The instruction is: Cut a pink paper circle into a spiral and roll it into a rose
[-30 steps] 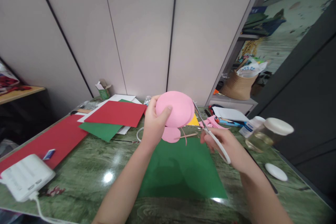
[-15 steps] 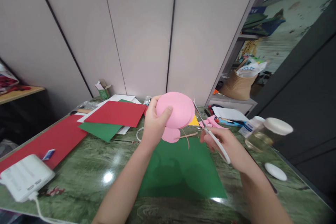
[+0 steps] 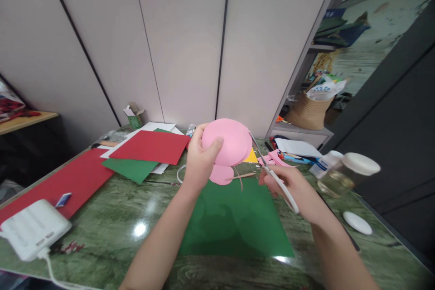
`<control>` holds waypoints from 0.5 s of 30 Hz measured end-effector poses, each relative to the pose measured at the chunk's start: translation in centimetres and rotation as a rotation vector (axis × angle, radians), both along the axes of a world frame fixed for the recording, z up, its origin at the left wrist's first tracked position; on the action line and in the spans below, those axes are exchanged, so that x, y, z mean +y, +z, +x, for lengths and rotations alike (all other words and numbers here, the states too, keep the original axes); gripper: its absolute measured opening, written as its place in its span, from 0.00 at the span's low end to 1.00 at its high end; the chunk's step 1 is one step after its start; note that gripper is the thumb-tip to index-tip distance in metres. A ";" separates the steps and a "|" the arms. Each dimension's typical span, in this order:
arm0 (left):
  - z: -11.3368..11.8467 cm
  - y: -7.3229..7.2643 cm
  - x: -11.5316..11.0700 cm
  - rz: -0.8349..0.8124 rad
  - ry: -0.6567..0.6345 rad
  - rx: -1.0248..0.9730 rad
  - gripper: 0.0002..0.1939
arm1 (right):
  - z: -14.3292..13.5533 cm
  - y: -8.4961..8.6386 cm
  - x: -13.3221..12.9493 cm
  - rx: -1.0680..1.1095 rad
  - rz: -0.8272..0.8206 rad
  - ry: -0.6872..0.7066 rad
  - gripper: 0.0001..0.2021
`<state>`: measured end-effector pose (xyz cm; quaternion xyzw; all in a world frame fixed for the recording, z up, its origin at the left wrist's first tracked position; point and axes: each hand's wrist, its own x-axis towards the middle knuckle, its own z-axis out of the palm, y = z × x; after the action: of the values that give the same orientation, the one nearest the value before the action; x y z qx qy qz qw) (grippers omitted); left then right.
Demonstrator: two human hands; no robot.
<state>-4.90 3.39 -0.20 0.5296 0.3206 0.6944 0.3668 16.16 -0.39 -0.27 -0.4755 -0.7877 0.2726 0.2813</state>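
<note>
"Gripping a round pink paper (image 3: 226,138) above the desk (image 3: 108,235), the left hand (image 3: 204,154) is closed in a pinch, thumb across the front, fingers mostly hidden behind."

"And the right hand (image 3: 283,179)?"

"Curled around white-handled scissors (image 3: 282,188), fingers partly hidden. The blades point up and leftward, tips at the paper's right edge; whether they bite into it, I cannot tell."

"What lies just below the paper?"

"A smaller pink piece (image 3: 221,175), a pencil (image 3: 246,175) beside it, and a thin pink strip (image 3: 241,184) dangling or lying near; its upper end is unclear. Nearer the camera, a large green sheet (image 3: 234,226) lies flat between the forearms."

"Beyond the scissors?"

"Pink scraps (image 3: 276,158) and a yellow piece (image 3: 251,156). Further right stand a lidded jar (image 3: 350,173) of pale liquid and a white oval object (image 3: 357,222)."

"And far left?"

"A red sheet (image 3: 149,146) overlaps green and white ones; a longer red sheet (image 3: 78,176) stretches toward a white charger (image 3: 36,230) with its cable. On a shelf at right sits a woven basket (image 3: 307,109)."
</note>
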 end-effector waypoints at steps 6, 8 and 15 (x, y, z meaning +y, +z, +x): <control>-0.1 0.0 -0.1 0.009 -0.003 0.012 0.13 | -0.1 0.1 -0.2 -0.004 0.011 -0.029 0.23; -0.1 0.0 -0.1 0.010 -0.001 0.013 0.13 | -0.1 0.1 -0.1 -0.002 0.006 -0.026 0.23; -0.1 0.0 -0.2 -0.003 -0.003 0.017 0.12 | 0.0 0.0 0.0 0.019 -0.011 -0.005 0.21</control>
<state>-5.00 3.21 -0.18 0.5354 0.3239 0.6889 0.3658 16.13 -0.35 -0.30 -0.4764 -0.7823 0.2808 0.2866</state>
